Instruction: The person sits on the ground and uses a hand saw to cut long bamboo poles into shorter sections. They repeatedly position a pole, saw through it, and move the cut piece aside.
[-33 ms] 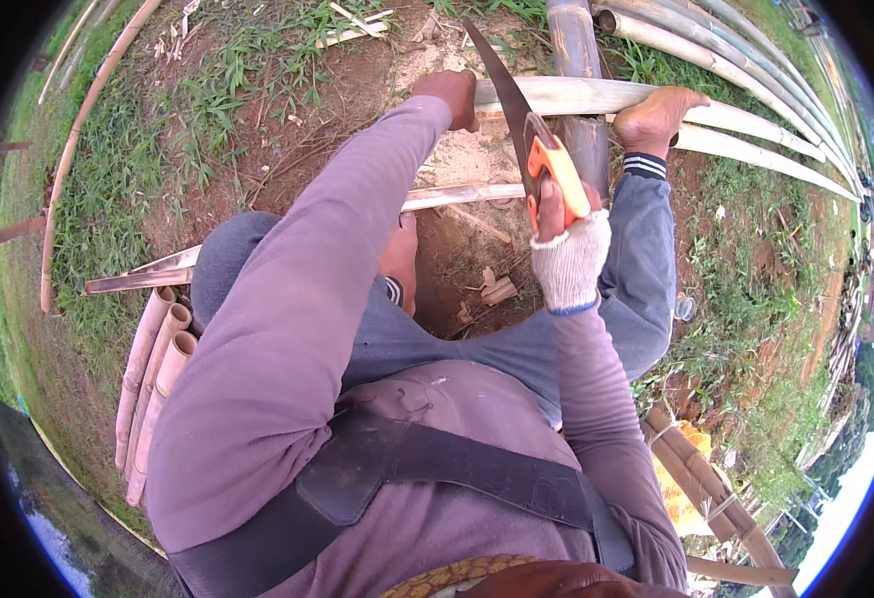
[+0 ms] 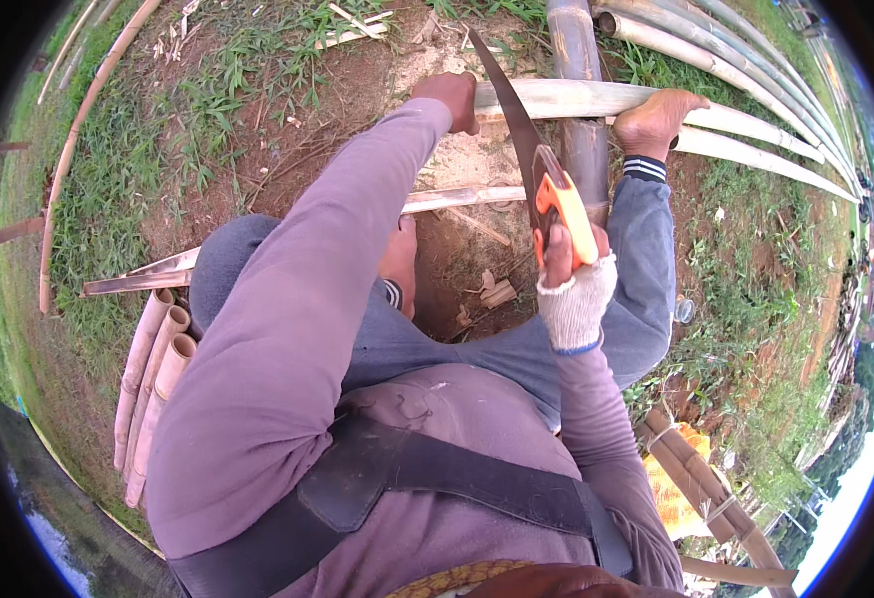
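Observation:
A pale bamboo pole (image 2: 557, 98) lies crosswise in front of me over a thicker, darker bamboo log (image 2: 579, 149). My left hand (image 2: 454, 100) is closed round the pole's left end. In my right hand (image 2: 572, 274), which wears a white knit glove with bare fingertips, is the orange handle of a hand saw (image 2: 513, 95). The saw's long dark blade points away from me and crosses the pole just right of my left hand; whether its teeth touch the bamboo, I cannot tell. My bare right foot (image 2: 646, 125) rests on the pole.
A split bamboo strip (image 2: 467, 197) lies nearer me, by my left foot (image 2: 399, 264). Cut bamboo tubes (image 2: 153, 384) are stacked at my left. Long poles (image 2: 726, 70) stretch away at the far right. Tied bamboo pieces (image 2: 701, 478) and a clear jar (image 2: 685, 309) lie at my right.
My right hand has drawn the saw slightly back toward me. My left hand, the pole and my feet stay in place.

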### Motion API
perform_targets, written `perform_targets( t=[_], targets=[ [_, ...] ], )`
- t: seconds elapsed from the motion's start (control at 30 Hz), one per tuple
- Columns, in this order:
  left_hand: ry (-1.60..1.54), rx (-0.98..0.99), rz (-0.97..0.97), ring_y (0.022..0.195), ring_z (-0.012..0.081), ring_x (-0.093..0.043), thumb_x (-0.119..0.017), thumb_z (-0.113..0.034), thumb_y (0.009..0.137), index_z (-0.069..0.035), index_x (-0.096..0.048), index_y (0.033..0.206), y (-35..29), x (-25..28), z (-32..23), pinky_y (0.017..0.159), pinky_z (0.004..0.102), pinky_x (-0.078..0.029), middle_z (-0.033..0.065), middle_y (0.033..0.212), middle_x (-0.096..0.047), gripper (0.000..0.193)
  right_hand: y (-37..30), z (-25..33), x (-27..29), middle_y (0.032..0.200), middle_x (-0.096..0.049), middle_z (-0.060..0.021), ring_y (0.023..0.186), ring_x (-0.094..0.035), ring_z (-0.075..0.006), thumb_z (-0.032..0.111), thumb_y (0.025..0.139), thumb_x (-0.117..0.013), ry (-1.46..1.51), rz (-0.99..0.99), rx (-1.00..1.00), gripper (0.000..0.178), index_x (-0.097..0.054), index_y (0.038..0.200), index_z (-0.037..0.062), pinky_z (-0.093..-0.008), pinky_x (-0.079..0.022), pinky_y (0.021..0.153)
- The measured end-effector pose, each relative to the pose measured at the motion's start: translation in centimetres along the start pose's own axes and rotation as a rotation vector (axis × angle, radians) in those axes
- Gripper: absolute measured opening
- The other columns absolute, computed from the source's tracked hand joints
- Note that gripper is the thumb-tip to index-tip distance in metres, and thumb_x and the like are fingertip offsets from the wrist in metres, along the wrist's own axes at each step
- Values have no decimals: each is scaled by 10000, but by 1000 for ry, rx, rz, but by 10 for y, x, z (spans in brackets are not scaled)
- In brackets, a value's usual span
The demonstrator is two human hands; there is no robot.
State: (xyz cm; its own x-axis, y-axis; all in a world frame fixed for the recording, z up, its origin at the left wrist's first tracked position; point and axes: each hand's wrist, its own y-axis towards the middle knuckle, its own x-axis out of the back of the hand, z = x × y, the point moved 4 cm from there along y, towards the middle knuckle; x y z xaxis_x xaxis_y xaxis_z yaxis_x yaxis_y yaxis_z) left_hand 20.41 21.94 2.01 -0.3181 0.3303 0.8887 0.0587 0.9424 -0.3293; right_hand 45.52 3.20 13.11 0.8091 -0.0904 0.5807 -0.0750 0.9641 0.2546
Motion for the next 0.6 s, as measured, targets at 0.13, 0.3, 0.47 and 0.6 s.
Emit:
perform_targets(
  t=[0.13,0.3,0.47,0.6],
  targets=[
    [-10,16,37,1130,351,-754,-882,-375,830,-26,-644,1328,-3,0,-3,986,473,-599,183,1230,-772,653,-110,-14,70,725,-636,-65,718,-661,-184,320,1055,-675,94,21,-247,350,-644,1095,-26,-321,-517,658],
    [-21,26,8,1131,346,-753,-886,-376,823,-59,-648,1348,0,-2,-3,975,467,-601,172,1224,-774,659,-11,-30,-6,753,-671,-131,650,-658,-222,359,1053,-702,55,-28,-12,398,-650,1105,-32,-338,-516,604],
    [12,-19,-30,1126,346,-753,-893,-378,816,-76,-650,1356,8,9,-18,973,463,-602,166,1223,-773,665,118,-15,-73,816,-728,-230,720,-749,-369,346,1049,-725,-33,-87,34,387,-705,1093,-38,-450,-554,629],
    [-3,31,-4,1121,338,-758,-891,-380,828,-70,-664,1334,2,7,5,982,459,-602,161,1206,-780,635,4,-19,-15,689,-634,-58,591,-627,-146,317,1067,-693,14,12,24,340,-656,1050,-21,-306,-493,548]
  ],
)
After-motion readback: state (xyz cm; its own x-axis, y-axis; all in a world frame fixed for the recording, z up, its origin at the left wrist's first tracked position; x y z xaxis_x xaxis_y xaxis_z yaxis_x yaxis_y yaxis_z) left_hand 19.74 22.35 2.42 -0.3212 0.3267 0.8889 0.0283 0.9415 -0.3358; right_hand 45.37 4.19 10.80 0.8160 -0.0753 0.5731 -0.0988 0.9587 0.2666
